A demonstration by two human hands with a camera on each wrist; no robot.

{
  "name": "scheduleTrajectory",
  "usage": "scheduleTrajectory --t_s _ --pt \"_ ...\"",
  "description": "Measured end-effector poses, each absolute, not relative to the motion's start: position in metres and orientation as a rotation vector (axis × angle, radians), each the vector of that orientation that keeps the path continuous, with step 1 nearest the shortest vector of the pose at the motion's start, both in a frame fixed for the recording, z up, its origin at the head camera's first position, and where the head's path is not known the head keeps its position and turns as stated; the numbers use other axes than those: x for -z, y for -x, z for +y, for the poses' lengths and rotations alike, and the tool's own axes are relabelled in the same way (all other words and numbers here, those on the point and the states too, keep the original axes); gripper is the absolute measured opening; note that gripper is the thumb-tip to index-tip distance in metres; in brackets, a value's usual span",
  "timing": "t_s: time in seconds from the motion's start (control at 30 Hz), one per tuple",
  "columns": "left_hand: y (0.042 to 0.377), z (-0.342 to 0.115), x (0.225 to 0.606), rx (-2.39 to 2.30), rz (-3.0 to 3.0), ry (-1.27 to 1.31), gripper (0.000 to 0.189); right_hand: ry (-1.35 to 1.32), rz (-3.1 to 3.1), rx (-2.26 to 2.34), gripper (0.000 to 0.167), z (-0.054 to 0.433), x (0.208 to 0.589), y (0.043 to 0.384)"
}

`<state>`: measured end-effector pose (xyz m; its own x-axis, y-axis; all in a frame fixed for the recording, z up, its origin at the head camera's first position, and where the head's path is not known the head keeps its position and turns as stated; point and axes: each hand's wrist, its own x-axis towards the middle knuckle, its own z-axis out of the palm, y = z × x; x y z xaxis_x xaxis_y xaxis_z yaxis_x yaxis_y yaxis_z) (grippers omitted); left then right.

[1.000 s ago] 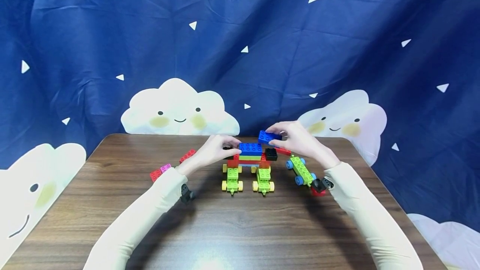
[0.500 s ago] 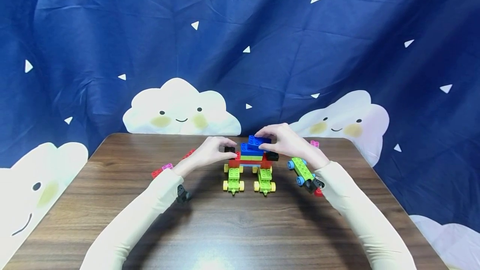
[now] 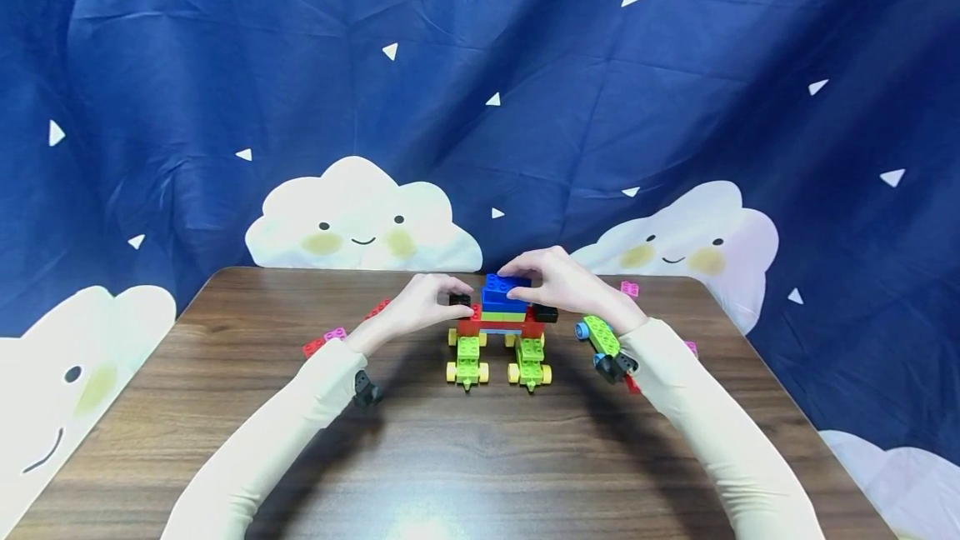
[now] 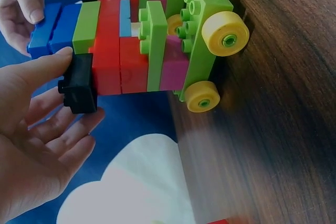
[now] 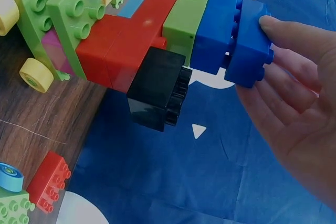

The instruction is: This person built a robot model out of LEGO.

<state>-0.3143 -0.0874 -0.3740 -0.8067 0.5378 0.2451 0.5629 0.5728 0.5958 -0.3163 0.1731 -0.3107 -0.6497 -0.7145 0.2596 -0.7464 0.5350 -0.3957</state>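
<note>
A toy of stacked building bricks (image 3: 501, 327) stands on green wheeled bases (image 3: 468, 350) with yellow wheels. My right hand (image 3: 561, 283) pinches a blue brick (image 5: 250, 43) between thumb and fingers at the very top. Under it sits a second blue brick (image 5: 214, 30); a narrow gap with studs shows between the two in the right wrist view. My left hand (image 4: 39, 124) holds a black brick (image 4: 82, 83) on the toy's left end, thumb on top and fingers behind. Another black brick (image 5: 156, 90) juts from the right end, below the right hand.
Right of the toy lies a green wheeled base (image 3: 602, 333) with blue wheels, beside a red brick (image 5: 48, 181). A pink brick (image 3: 629, 288) is farther back. Left on the wooden table (image 3: 480, 457) are red bricks (image 3: 313, 347) and a pink brick (image 3: 335, 333), partly behind the left arm.
My right hand has carried the upper blue brick leftward and down onto the lower blue one, turning it into line. The left hand has shifted slightly from the blue brick to the black brick.
</note>
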Motion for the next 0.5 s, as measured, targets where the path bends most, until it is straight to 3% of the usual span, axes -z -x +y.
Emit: scheduleTrajectory --t_s 0.5 --pt "0.3134 -0.0873 0.3747 1.098 -2.778 0.928 0.04 -1.287 -2.739 -0.706 0.032 0.1672 0.3115 0.3176"
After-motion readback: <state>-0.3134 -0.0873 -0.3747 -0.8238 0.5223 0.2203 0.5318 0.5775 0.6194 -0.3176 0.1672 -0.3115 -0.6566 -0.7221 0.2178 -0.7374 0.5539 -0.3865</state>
